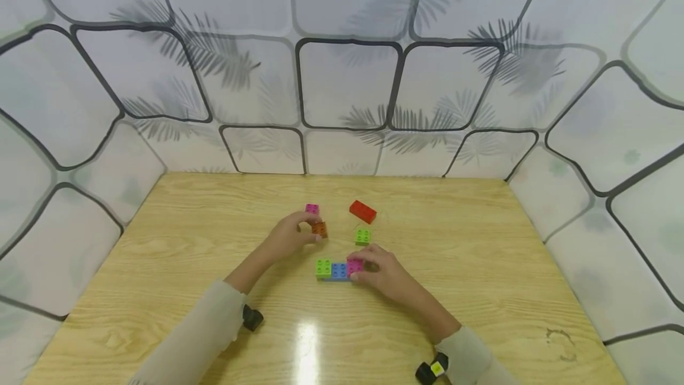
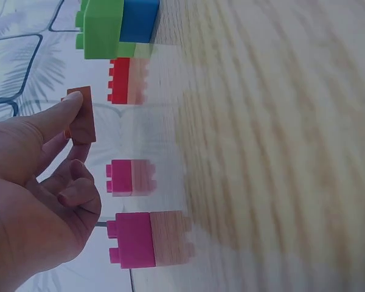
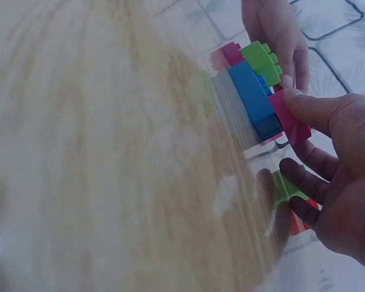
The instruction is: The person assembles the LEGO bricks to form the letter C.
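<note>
Between thumb and fingertips my left hand [image 1: 288,235] pinches an orange brick [image 1: 319,229], which looks raised above the tabletop in the left wrist view. A long blue brick [image 1: 339,271] lies in front of me, with a green brick [image 1: 323,268] on its left end. My right hand [image 1: 386,272] pinches a pink brick [image 3: 290,115] at the blue brick's right end. Blue studs show between the green and pink bricks. Just beyond the left hand is another pink brick [image 1: 312,208]. The left wrist view also shows a nearer pink brick [image 2: 135,241].
A red brick [image 1: 363,211] lies farther back on the wooden table [image 1: 459,236]. Closer to the right hand stands a small green brick [image 1: 363,237]. Patterned white cloth [image 1: 347,88] walls the table at the back and sides.
</note>
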